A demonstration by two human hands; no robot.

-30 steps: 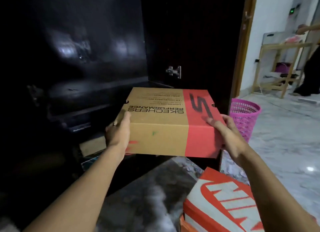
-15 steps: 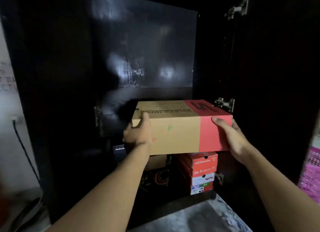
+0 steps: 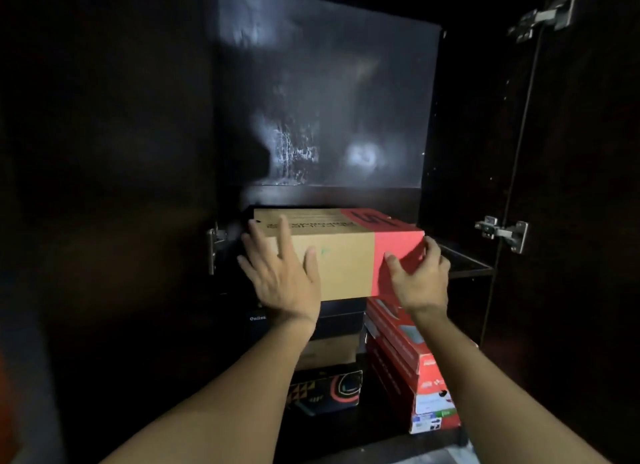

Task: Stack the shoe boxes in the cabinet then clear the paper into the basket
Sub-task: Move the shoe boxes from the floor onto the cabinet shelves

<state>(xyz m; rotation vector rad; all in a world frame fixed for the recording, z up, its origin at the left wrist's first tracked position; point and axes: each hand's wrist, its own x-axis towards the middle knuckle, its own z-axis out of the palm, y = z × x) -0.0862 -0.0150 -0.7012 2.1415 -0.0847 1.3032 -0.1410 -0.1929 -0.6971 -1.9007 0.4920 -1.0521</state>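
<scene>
A tan and red shoe box (image 3: 346, 266) sits level inside the dark cabinet (image 3: 329, 99), on top of the boxes stacked below it. My left hand (image 3: 280, 283) lies spread over the box's front left corner, fingers reaching onto the lid. My right hand (image 3: 419, 280) curls around the red front right corner. Both hands touch the box. No paper or basket is in view.
Under the box, a stack of red shoe boxes (image 3: 408, 352) stands at the right and dark boxes (image 3: 332, 391) at the left. A thin shelf edge (image 3: 467, 269) runs to the right. Metal hinges (image 3: 502, 231) stick out on the open door side.
The box has gone from mid-air in front of me forward into the cabinet, onto the stack. My hands slid from its sides to its front corners. The view has turned away from the pink basket.
</scene>
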